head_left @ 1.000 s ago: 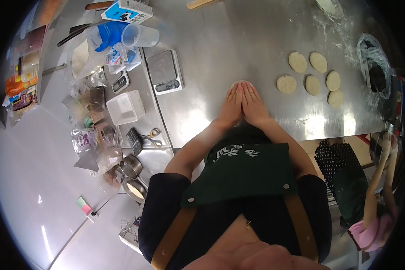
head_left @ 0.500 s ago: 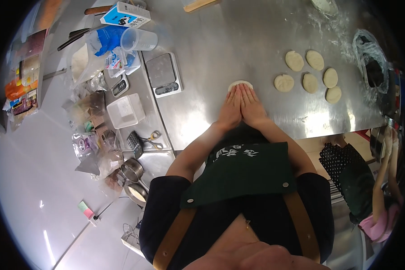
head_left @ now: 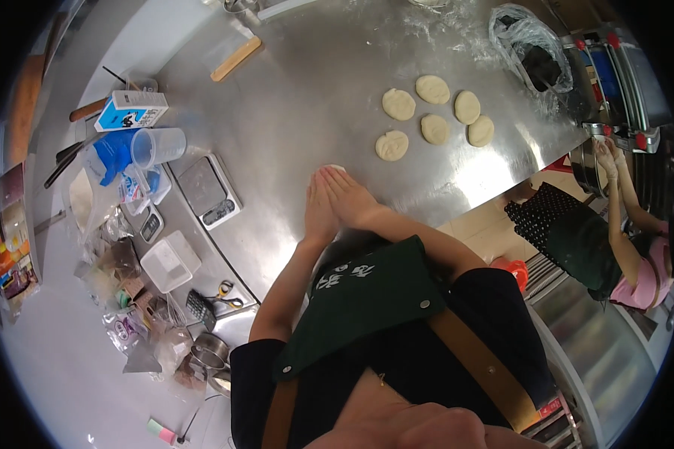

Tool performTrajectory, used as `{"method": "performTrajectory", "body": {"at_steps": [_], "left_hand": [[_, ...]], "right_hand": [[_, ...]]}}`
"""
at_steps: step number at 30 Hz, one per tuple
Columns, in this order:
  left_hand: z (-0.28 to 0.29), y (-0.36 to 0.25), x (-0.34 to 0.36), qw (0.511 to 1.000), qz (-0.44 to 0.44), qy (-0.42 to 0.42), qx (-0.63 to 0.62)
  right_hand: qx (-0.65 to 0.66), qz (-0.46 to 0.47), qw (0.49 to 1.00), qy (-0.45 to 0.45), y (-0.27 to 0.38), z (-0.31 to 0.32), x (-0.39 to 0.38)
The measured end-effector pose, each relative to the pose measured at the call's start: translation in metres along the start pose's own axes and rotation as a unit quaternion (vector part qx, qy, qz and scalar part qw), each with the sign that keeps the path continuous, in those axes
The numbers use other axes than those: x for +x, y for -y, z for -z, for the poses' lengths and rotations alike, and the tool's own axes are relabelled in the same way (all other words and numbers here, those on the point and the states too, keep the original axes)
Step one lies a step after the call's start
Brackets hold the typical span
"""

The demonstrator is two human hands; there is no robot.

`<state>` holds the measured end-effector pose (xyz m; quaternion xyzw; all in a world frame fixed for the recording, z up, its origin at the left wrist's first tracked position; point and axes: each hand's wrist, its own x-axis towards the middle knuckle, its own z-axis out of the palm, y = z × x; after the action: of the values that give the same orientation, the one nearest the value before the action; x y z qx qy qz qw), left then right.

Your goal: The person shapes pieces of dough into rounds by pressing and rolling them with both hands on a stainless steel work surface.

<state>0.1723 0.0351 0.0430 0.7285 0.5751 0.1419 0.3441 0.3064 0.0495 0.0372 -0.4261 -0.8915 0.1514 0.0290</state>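
My left hand [head_left: 321, 212] and my right hand [head_left: 348, 197] lie side by side, fingers stretched out flat and partly overlapping. Both press on a pale dough disc [head_left: 337, 167] on the steel worktop. Only a thin edge of that disc shows beyond my fingertips; the rest is hidden beneath them. To the right of my hands lie several flattened rounds of dough [head_left: 435, 129], apart from the one I touch.
On the left stand a digital scale [head_left: 206, 187], a clear measuring jug [head_left: 159, 146], a carton [head_left: 132, 110], a white plastic tub [head_left: 171, 260] and scissors [head_left: 225, 294]. A wooden-edged scraper [head_left: 237, 58] lies far off. Plastic wrap [head_left: 532, 52] sits far right; a co-worker [head_left: 599, 247] stands right.
My view has turned, so the worktop and its things appear rotated clockwise. My hands stay flat on the dough disc, and less of it shows past my fingers.
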Motion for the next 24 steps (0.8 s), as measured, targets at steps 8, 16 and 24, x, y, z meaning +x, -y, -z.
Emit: {"method": "performTrajectory", "body": {"at_steps": [8,16,24], "left_hand": [[-0.004,0.003,0.000,0.999,0.032,0.021,-0.016],[-0.023,0.012,-0.018,0.998,-0.038,-0.030,0.036],[0.011,0.013,0.008,0.977,0.022,-0.206,-0.051]], "right_hand": [[-0.008,0.000,0.999,0.050,0.001,0.007,-0.010],[0.025,-0.011,0.998,0.058,0.000,0.006,-0.021],[0.247,-0.184,0.943,-0.126,-0.014,0.018,0.001]]}}
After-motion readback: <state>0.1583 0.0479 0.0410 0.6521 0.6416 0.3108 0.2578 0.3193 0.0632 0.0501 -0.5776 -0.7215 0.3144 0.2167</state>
